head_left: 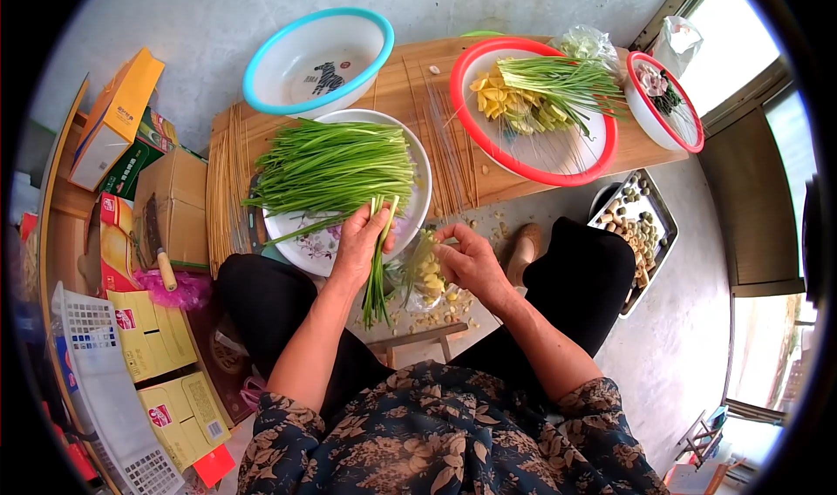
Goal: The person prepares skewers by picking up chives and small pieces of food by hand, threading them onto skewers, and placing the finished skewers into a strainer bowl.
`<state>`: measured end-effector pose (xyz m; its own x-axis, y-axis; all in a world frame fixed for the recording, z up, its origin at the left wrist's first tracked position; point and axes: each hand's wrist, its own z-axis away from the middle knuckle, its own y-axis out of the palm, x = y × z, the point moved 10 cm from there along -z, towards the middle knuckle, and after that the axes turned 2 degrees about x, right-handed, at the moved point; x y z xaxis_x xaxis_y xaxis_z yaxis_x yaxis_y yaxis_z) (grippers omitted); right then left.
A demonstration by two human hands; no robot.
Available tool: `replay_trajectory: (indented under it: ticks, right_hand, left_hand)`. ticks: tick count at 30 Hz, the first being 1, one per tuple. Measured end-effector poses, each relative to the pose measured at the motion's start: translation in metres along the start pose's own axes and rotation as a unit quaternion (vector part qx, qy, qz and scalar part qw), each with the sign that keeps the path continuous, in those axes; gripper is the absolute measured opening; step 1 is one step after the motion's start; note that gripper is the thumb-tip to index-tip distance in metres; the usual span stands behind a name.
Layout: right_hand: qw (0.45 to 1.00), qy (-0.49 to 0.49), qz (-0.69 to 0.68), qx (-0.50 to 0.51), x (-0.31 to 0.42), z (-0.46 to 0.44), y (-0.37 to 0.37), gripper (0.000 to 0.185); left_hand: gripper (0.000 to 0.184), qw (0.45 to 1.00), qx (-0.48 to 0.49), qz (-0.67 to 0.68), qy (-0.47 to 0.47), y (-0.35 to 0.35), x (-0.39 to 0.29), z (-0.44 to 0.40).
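My left hand (353, 244) is closed round a small bunch of garlic chives (375, 293), pale cut ends up and green tips hanging down. Beside it, a large white plate (301, 253) with a flower pattern carries a thick pile of garlic chives (336, 168). My right hand (471, 258) has its fingers pinched together, just right of a clear plastic bag (424, 277) with yellowish bits in it. What those fingers grip, if anything, is too small to make out.
On the wooden table (410, 68) stand a blue-rimmed basin (261, 77), a red-rimmed basin (602, 151) with skewered greens and yellow slices, and a smaller red-rimmed bowl (641, 111). Bamboo skewers (228, 181) lie left. A tray (667, 233) sits right; a knife (159, 251) rests near boxes.
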<state>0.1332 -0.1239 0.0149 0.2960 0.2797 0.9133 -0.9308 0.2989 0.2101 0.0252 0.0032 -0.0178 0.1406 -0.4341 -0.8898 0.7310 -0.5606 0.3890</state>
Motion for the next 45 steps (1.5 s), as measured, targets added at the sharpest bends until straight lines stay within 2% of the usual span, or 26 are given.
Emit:
replay_trajectory:
  ticks: [28,45]
  right_hand:
    - [1.0,-0.01,0.021,0.015,-0.002,0.004,-0.003,0.012]
    - [1.0,0.006,0.019,0.018,-0.005,0.006,-0.003,0.011]
  left_hand:
    - [0.026,0.993,0.026,-0.118,0.018,-0.005,-0.013,0.001]
    - [0.024,0.991,0.042,-0.129,0.01,0.001,-0.013,0.004]
